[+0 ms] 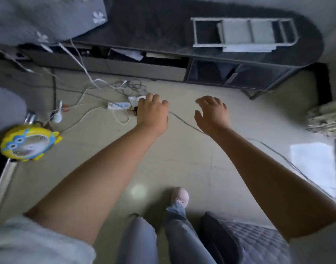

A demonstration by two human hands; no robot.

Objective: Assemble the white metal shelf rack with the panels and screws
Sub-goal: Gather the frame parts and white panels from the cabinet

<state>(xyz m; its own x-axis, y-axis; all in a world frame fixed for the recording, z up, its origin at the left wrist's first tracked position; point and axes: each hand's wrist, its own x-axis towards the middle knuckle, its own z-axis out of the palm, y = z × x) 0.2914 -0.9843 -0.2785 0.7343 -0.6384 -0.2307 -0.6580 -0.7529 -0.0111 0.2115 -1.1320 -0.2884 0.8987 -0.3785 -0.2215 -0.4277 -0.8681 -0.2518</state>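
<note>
Rack parts (243,32) of white metal lay flat on the dark counter (154,25), toward its rounded right end: an open rectangular frame with what looked like two pale panels resting across its middle. No screws could be made out on the counter. Both arms reached out on the near side of the counter, above the floor (182,159) and well short of the rack. The left hand (153,113) hung with its fingers loosely curled downward and gripping nothing, though its underside was hidden. The right hand (213,115) was empty too, its fingers (203,101) slightly spread and bent. A white power strip (118,105) and a tangle of cables lay on the floor in front of the counter, and a yellow fan (28,142) stood further off from the counter's left end. The frame would probably handle as stiff and fairly light, thin painted metal with a smooth, somewhat slippery finish and hard edges. The panels seemed only laid on it, so they might slide or clatter off if it were tilted. A two-handed hold on the frame's long outer rails, one on each side and kept level, looked the safest way to lift it. Otherwise the panels could come off first.
</note>
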